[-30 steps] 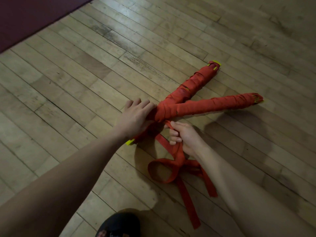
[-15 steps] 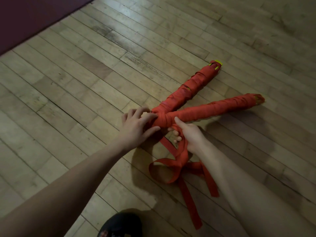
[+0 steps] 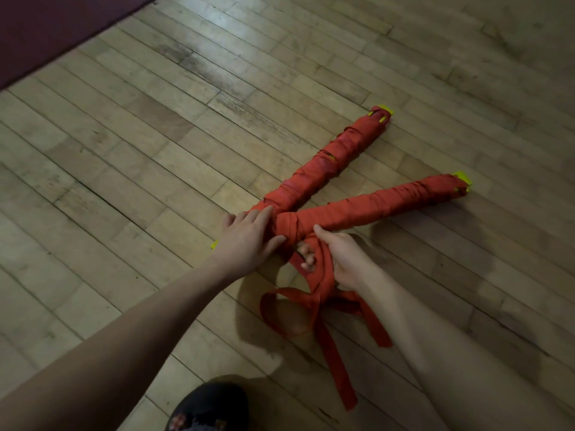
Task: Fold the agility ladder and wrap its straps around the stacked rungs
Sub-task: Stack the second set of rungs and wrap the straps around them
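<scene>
Looking down, we list what lies before us, largest first.

Floor: we see a worn floor of pale wooden planks [image 3: 155, 157], with a dark maroon mat [image 3: 46, 29] covering its far left corner.

Ladder bundles: we see two long rolls of stacked yellow plastic rungs bound in red-orange webbing, lying on the planks and meeting in a V near our hands. The farther bundle [image 3: 336, 157] runs up and right, the nearer bundle [image 3: 389, 200] runs right; yellow rung ends [image 3: 383, 111] peek out at both far tips, and a yellow tip shows by our left wrist.

Loose straps: we see flat red-orange webbing tails [image 3: 339, 377] trailing from the junction toward us, one forming an open loop on the floor, the others lying straight.

Left hand: our left hand [image 3: 249, 237] lies flat with fingers spread, pressing down on the junction of the bundles; it grasps nothing.

Right hand: our right hand [image 3: 339, 259] is closed around the gathered straps just below the junction, the thumb touching the nearer bundle.

Shoe: we see a dark shoe toe [image 3: 208, 409] at the bottom edge, apart from the straps.
</scene>
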The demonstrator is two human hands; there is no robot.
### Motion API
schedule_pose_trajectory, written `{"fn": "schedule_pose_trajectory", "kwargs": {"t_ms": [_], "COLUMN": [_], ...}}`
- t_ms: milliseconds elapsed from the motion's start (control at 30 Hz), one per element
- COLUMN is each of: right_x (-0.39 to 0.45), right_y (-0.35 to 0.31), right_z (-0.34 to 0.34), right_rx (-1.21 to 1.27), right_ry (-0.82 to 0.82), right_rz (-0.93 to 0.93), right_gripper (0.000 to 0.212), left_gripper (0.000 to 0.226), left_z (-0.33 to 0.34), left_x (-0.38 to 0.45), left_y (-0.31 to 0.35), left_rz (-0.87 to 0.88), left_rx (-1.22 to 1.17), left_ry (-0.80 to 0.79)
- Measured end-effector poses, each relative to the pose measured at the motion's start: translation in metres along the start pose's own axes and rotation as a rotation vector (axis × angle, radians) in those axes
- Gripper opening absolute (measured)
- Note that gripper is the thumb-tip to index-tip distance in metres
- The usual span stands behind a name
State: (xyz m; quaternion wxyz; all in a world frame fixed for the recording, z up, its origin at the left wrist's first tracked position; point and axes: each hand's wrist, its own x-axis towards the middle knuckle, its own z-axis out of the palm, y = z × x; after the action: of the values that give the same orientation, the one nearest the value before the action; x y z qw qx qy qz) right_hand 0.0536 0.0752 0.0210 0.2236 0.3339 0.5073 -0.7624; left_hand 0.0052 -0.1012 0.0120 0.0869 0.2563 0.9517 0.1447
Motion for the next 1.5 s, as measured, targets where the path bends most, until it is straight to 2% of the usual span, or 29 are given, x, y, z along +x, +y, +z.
{"fn": "schedule_pose_trajectory", "kwargs": {"t_ms": [133, 333, 467, 667, 800, 933, 1200, 1267, 1367, 1500], "right_x": [0.005, 0.01, 0.003, -0.013, -0.02, -0.016, -0.01, -0.012, -0.014, -0.013], "right_y": [-0.001, -0.025, -0.04, -0.035, -0.035, -0.031, -0.019, -0.015, -0.01, -0.008], "right_z": [0.006, 0.015, 0.011, 0.006, 0.003, 0.003, -0.003, -0.005, -0.006, -0.006], "right_rx": [0.073, 0.09, 0.112, 0.061, 0.043, 0.032, -0.077, -0.063, -0.051, -0.13], "right_ry": [0.013, -0.037, -0.187, -0.303, -0.372, -0.366, -0.236, -0.232, -0.227, -0.197], "right_rz": [-0.003, -0.031, -0.016, -0.004, 0.014, 0.032, 0.04, 0.056, 0.058, 0.054], "right_gripper": [0.033, 0.022, 0.033, 0.031, 0.029, 0.034, 0.023, 0.021, 0.018, 0.014], "left_gripper": [0.073, 0.07, 0.07, 0.07, 0.073, 0.072, 0.031, 0.034, 0.041, 0.044], "left_z": [-0.014, -0.024, -0.022, -0.022, -0.024, -0.013, -0.013, -0.014, -0.009, -0.007], "left_x": [0.019, 0.035, 0.04, 0.041, 0.044, 0.032, 0.019, 0.018, 0.013, 0.01], "left_y": [-0.006, -0.011, -0.021, -0.018, -0.02, -0.028, -0.013, -0.009, -0.008, -0.011], "left_rz": [0.035, 0.115, 0.156, 0.203, 0.176, 0.18, 0.049, 0.007, 0.102, 0.143], "left_rx": [-0.056, 0.091, 0.137, 0.238, 0.281, 0.16, -0.064, -0.056, 0.058, 0.064], "left_ry": [-0.065, 0.146, 0.252, 0.338, 0.271, 0.214, 0.155, 0.135, 0.104, -0.009]}}
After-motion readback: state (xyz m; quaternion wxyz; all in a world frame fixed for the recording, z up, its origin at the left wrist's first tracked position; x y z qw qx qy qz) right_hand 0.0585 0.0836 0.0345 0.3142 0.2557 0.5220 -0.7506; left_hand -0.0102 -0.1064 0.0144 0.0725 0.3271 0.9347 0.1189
